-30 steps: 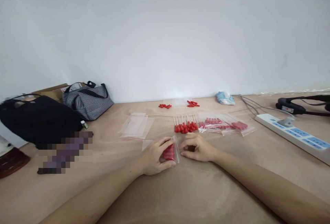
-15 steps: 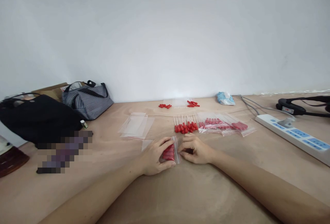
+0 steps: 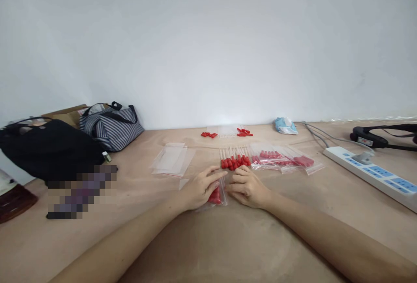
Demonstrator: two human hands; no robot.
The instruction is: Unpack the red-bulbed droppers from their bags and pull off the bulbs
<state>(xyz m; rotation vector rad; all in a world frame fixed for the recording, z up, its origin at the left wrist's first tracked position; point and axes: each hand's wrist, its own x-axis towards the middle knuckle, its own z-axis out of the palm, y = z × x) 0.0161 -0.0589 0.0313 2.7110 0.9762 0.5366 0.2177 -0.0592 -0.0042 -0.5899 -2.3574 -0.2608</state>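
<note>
A small clear zip bag (image 3: 215, 197) with red-tipped pieces inside lies on the table in front of me. My left hand (image 3: 203, 189) is closed over its left part, thumb and fingers reaching across it and hiding much of it. At the bag's right edge, my right hand (image 3: 247, 189) has its fingers curled and pinched against the strip. Just beyond both hands is a row of red-headed sticks (image 3: 234, 162), pale stems pointing away. Filled zip bags (image 3: 302, 161) overlap to their right. Flat unfilled zip bags (image 3: 172, 160) are stacked on the left.
Farther back lie more red-tipped sticks (image 3: 244, 132) and a blue tissue pack (image 3: 286, 125). A white power strip (image 3: 374, 172) with a plug and a black strapped device (image 3: 371, 137) are on the right. A striped bag (image 3: 114, 128), black bag (image 3: 55, 150) and small bottle (image 3: 106, 157) stand left.
My left hand has shifted its fingers up and over the zip bag, covering more of it. The right hand stays at the bag's right edge with its fingers slightly rearranged.
</note>
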